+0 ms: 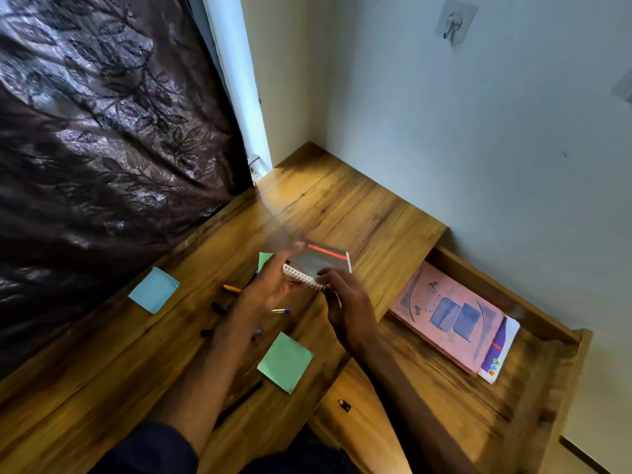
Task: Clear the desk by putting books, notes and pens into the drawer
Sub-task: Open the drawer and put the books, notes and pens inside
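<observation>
Spiral notebook point(319, 265) gripped between both hands (above desk point(359, 206)).

A study corner in a home

A wood-grain table point(359, 206) fits into the corner of plain painted walls. A heavy, dark, leaf-patterned curtain point(102, 131) hangs along its left side, and a stick-on metal hook point(453, 23) is fixed to the wall above. Sticky notes point(154, 289) and pens point(232, 288) lie on the table. Its open drawer point(496, 285) holds a pink book point(448, 316) lying on another.
</observation>
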